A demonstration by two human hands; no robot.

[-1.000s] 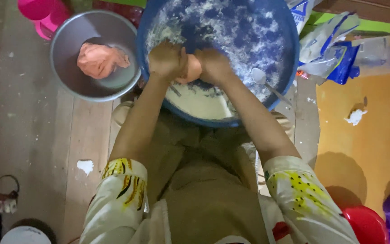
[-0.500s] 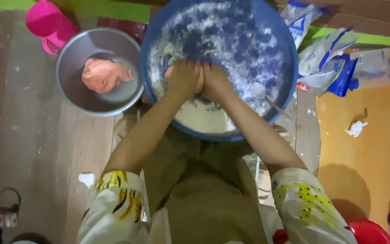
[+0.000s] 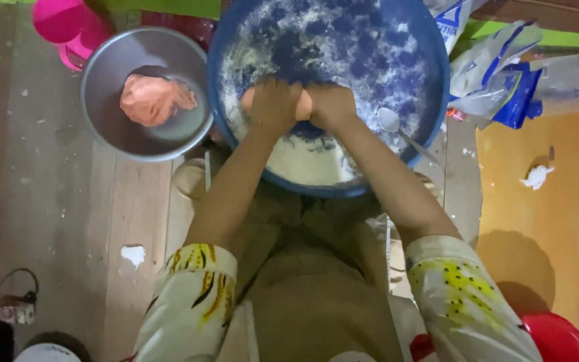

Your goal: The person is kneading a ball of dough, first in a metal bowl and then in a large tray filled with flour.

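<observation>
My left hand (image 3: 275,102) and my right hand (image 3: 331,104) press side by side on an orange lump of dough (image 3: 303,104) inside a big blue basin (image 3: 430,60) dusted with white flour. Only a sliver of the lump shows between and beside the knuckles. A pile of flour lies at the basin's near side, below my wrists. A metal spoon (image 3: 390,121) rests in the basin just right of my right hand. A second orange dough lump (image 3: 152,99) sits in a round metal bowl (image 3: 108,74) to the left.
A pink plastic cup (image 3: 65,23) stands behind the metal bowl. Crumpled blue and white plastic bags (image 3: 510,84) lie right of the basin. White scraps dot the wooden floor (image 3: 55,201) and the orange mat (image 3: 544,201). A red lid (image 3: 557,338) sits at the lower right.
Both hands stayed together on the dough and shifted slightly toward the basin's middle, pressing down. The view has moved a little; the metal bowl now sits lower in the picture.
</observation>
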